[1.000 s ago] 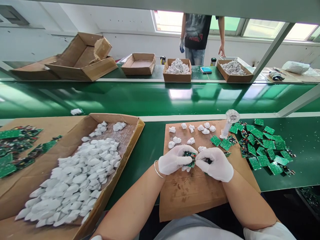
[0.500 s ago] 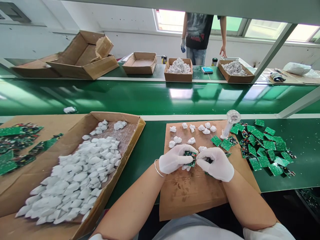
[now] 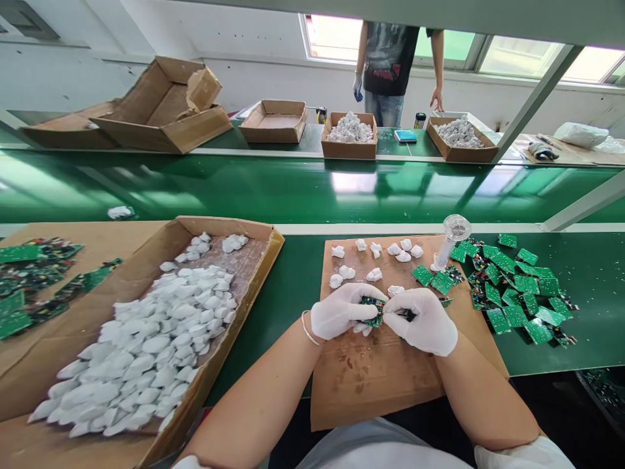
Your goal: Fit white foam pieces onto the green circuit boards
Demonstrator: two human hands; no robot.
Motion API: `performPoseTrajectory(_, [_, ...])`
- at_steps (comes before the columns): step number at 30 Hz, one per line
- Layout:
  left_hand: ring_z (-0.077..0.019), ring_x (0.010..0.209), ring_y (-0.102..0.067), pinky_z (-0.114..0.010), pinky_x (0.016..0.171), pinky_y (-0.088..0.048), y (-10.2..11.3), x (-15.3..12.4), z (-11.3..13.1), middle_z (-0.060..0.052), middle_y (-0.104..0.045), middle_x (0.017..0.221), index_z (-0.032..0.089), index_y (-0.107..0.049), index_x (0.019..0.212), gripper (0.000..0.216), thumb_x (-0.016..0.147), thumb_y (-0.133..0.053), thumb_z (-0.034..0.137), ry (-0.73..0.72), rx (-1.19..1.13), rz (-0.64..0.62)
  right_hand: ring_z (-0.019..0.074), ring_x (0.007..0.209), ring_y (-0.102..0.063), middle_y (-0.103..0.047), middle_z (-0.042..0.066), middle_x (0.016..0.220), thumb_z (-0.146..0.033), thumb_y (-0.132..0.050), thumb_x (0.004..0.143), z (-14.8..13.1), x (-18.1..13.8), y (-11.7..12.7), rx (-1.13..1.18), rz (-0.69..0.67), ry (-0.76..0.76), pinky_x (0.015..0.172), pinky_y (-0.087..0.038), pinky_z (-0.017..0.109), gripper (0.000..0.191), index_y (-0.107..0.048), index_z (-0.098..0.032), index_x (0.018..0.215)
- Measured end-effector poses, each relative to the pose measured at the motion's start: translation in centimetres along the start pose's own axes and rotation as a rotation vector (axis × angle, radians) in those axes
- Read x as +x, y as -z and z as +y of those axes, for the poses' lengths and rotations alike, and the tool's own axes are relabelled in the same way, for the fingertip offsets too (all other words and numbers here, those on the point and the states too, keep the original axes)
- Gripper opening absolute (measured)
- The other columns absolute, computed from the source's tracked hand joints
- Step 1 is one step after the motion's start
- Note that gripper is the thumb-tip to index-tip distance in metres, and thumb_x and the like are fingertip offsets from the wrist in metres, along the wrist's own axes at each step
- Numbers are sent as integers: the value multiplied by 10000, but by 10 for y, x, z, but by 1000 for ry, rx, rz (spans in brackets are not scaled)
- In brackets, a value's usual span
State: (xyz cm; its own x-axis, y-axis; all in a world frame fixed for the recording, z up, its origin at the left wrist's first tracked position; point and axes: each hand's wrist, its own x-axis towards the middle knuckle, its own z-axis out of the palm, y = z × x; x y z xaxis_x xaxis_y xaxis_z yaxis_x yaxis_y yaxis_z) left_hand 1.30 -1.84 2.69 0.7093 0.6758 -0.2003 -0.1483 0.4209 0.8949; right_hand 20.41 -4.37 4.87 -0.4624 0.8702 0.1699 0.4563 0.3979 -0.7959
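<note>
My left hand (image 3: 342,311), in a white glove, is closed around a small green circuit board (image 3: 372,307) over a brown cardboard sheet (image 3: 385,378). My right hand (image 3: 424,320), also gloved, pinches at the board's right edge; its fingertips hide what they grip. Several white plastic shells (image 3: 375,253) lie on the cardboard just beyond my hands. A pile of green circuit boards (image 3: 512,286) lies to the right. A clear plastic tube (image 3: 450,240) stands tilted at the cardboard's far right corner.
A cardboard tray (image 3: 254,273) full of white shells sits at the left, with more green boards (image 3: 29,280) beyond it. A green conveyor belt (image 3: 293,189) crosses behind, carrying a white piece (image 3: 120,212). Boxes (image 3: 349,137) line the far bench, where another person (image 3: 390,71) stands.
My hands stay together on the circuit board with only small finger motion. The white piece on the conveyor has drifted left.
</note>
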Motion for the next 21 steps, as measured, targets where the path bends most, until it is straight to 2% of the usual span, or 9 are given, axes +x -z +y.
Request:
performPoseTrajectory(4, [-76,420,-471,-243,450,-364,2,1,-1,-29,-603,655,90,-638,949,263,740,-654,250,-8,14,-5,94,512,-398,-470,-32,521,-103,-522,756,2,1,-3,-114,58,103,557,-352,228,203,-567,-181,574])
performPoseTrajectory(8, [-66,417,-458,-244,463,-369,5,2,-4,-28,-613,668,99,-629,942,225,766,-639,239,-8,-13,-14,115,509,-370,-457,-32,506,-128,-543,802,12,4,-10,-286,239,325,553,-333,251,176,-595,-190,646])
performPoseTrajectory(11, [-75,418,-458,-247,473,-371,7,3,-6,-11,-590,600,102,-625,951,217,783,-636,238,-13,-71,-37,122,494,-330,-458,-36,501,-121,-539,828,16,5,-13,-416,283,448,552,-297,271,167,-584,-190,683])
performPoseTrajectory(14, [-79,413,-444,-257,478,-390,6,3,-6,-4,-575,559,101,-623,943,235,777,-654,265,-7,-122,-55,133,505,-339,-449,-32,503,-112,-540,832,16,5,-12,-502,313,500,548,-283,282,160,-570,-191,696])
performPoseTrajectory(21, [-44,389,-358,-283,480,-435,4,3,-4,5,-566,589,105,-621,906,259,717,-683,271,45,-190,-48,138,536,-378,-434,-31,509,-64,-549,816,13,5,-12,-568,363,603,578,-343,291,199,-527,-202,674])
